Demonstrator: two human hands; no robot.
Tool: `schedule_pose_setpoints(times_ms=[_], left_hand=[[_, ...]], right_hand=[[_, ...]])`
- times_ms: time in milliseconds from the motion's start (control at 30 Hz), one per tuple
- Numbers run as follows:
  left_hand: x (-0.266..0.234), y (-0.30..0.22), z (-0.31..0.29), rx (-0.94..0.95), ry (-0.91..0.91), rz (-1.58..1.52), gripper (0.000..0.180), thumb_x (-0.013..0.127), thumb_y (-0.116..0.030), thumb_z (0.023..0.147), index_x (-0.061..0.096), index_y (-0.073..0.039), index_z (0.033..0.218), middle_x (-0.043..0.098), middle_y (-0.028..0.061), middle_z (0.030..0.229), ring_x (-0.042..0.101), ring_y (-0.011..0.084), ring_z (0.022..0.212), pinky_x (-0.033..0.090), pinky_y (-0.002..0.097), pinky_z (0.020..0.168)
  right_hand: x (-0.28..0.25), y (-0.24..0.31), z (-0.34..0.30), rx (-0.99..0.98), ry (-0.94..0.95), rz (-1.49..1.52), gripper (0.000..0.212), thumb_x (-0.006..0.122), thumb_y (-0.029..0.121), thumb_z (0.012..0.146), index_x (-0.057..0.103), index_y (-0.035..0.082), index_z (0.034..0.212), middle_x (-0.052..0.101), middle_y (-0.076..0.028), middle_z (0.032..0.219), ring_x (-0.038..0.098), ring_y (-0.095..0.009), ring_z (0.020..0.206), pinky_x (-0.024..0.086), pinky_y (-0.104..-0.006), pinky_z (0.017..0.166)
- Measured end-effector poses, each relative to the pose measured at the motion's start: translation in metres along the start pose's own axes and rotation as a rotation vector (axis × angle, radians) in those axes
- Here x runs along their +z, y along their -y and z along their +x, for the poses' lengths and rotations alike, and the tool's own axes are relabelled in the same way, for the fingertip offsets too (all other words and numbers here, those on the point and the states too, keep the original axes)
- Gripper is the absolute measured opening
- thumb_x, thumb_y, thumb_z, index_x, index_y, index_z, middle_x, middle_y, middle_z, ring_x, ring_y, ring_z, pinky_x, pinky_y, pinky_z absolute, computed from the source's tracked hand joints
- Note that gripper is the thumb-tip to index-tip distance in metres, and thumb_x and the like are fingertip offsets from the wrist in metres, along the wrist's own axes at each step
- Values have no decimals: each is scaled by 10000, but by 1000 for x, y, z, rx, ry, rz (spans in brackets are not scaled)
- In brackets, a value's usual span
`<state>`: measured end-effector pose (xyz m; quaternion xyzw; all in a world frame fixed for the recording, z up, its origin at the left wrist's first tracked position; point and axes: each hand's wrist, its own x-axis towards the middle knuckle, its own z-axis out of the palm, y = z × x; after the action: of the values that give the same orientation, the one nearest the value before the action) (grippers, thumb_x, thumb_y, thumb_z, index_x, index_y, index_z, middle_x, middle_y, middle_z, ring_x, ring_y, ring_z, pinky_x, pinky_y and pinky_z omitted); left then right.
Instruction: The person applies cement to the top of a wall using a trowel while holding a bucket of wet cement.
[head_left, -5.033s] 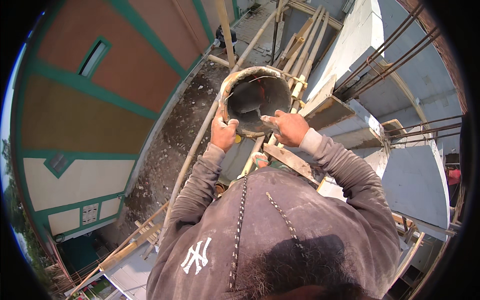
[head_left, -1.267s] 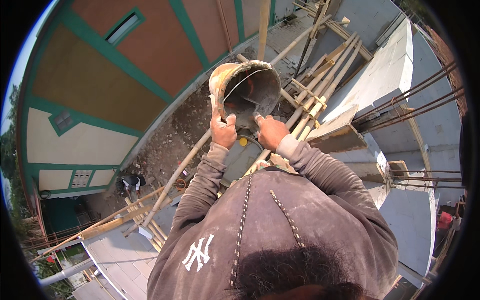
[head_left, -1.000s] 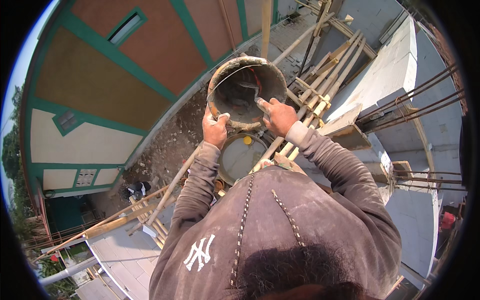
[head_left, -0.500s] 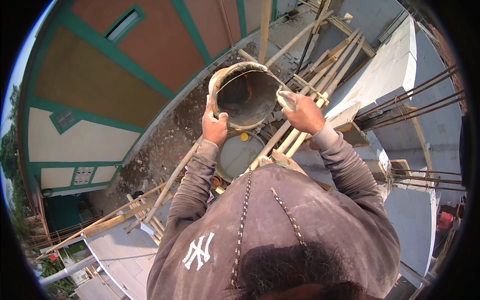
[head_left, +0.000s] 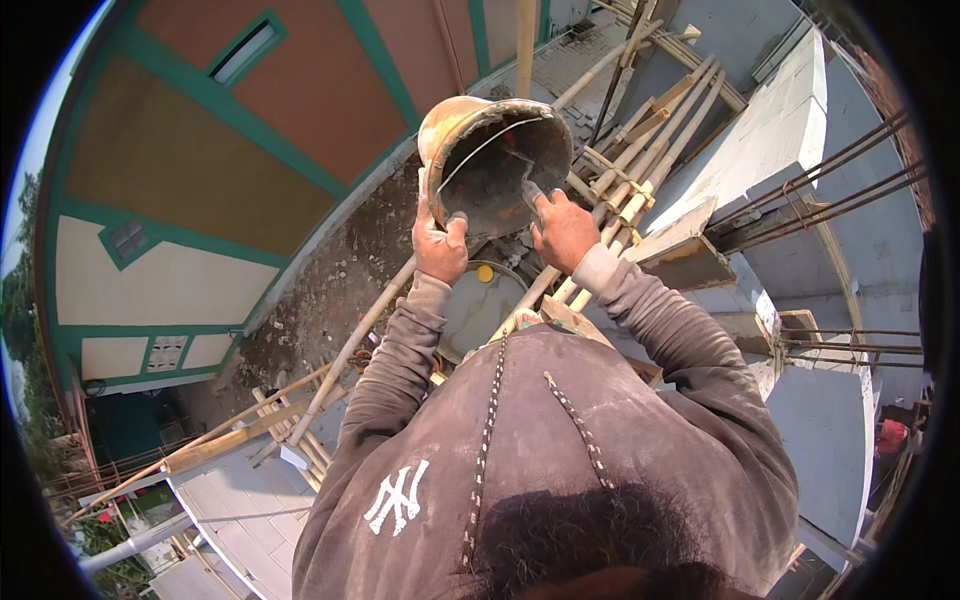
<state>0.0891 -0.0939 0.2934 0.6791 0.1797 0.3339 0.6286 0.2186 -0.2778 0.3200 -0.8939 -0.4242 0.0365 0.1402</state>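
My left hand [head_left: 440, 245] is closed on the near left rim of a cement-crusted bucket [head_left: 447, 125], thumb up over the edge. The bucket is tilted with its mouth toward me, and a thin wire handle lies across the opening. Grey residue coats its inside. At the bucket's right near rim, my right hand [head_left: 567, 232] grips what looks like a trowel [head_left: 527, 167]; its bent metal shank reaches into the bucket. The blade is hard to make out against the dark inside.
Below the bucket is a round grey drum top [head_left: 485, 315] with a yellow cap [head_left: 485, 272]. Bamboo poles [head_left: 650, 165] run along the right, beside pale block walls [head_left: 770, 150] with protruding rebar [head_left: 820, 200]. A painted wall with green bands [head_left: 200, 150] stands left, above rubble-strewn ground.
The bucket has risen and tipped further, its base now showing at the upper left. My right hand has moved left, bringing the trowel from beside the rim into the bucket.
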Motion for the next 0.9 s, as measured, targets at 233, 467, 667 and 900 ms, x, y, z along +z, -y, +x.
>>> schedule_pose_setpoints(times_ms=[233, 467, 667, 900], left_hand=[[-12, -4, -2, 86, -18, -24, 663, 547, 31, 870, 389, 47, 1513, 528, 158, 1450, 518, 215, 1300, 372, 329, 1119], [0, -15, -8, 123, 67, 41, 760, 507, 99, 840, 282, 44, 1565, 259, 203, 1649, 266, 276, 1526, 252, 351, 1213], [3, -57, -2, 341, 261, 134, 807, 474, 169, 813, 305, -25, 1579, 154, 182, 1688, 196, 293, 1551, 206, 415, 1248], [6, -98, 19, 280, 499, 122, 818, 475, 142, 804, 278, -7, 1584, 187, 157, 1682, 199, 266, 1549, 196, 400, 1249]], right_hand=[[3, 12, -7, -49, -18, 118, 492, 694, 232, 864, 599, 119, 1334, 635, -174, 1017, 678, -384, 918, 562, -471, 773], [-21, 6, 2, 94, -143, 130, 449, 636, 256, 909, 591, 4, 1278, 669, -227, 913, 681, -422, 838, 557, -497, 759], [-33, -22, 18, 85, 362, 678, 393, 655, 209, 891, 629, 19, 1234, 698, -176, 812, 680, -306, 656, 547, -421, 597], [48, -84, 26, -133, 325, 1321, 481, 666, 184, 938, 567, 77, 1396, 609, -24, 765, 562, -106, 559, 455, -271, 465]])
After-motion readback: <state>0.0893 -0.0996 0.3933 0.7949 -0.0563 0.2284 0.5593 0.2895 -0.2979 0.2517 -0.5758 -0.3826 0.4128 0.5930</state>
